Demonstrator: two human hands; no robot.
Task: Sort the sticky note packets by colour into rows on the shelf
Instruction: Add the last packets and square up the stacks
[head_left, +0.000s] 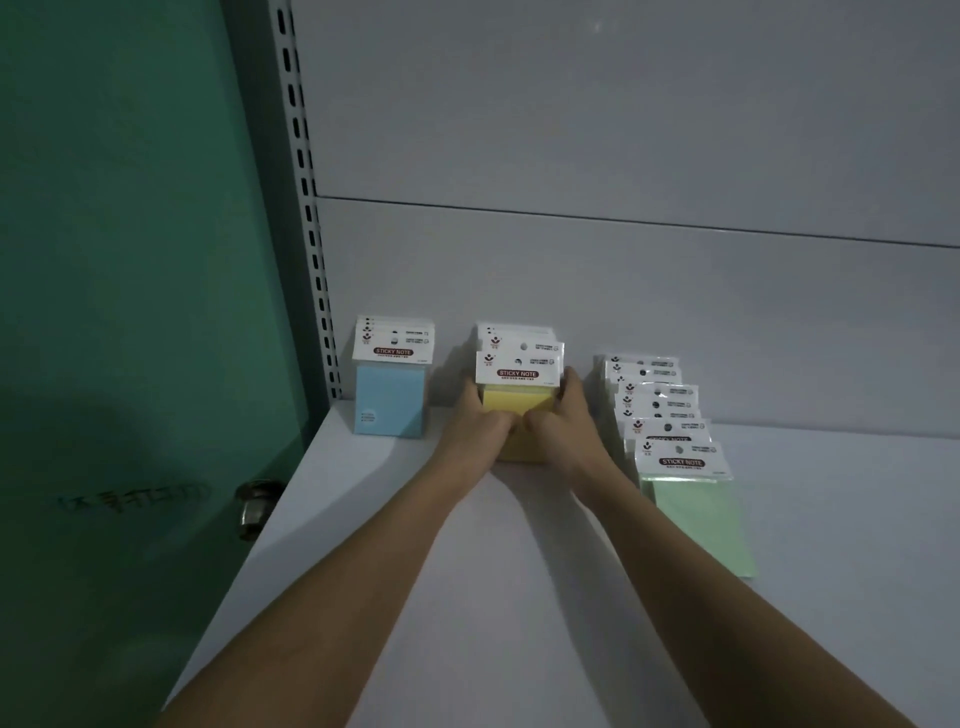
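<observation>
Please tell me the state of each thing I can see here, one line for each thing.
Blue sticky note packets: standing upright in a row, untouched.
Yellow sticky note packets: upright row, front packet gripped from both sides.
Green sticky note packets: row leaning back, overlapping, untouched.
Left hand: closed on the yellow row's left side.
Right hand: closed on its right side.
Green door: shut.

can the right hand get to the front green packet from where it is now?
Probably yes. The right hand is on the yellow packets, and the front green packet lies just to its right on the open shelf, with nothing between them. It would have to let go first.
</observation>
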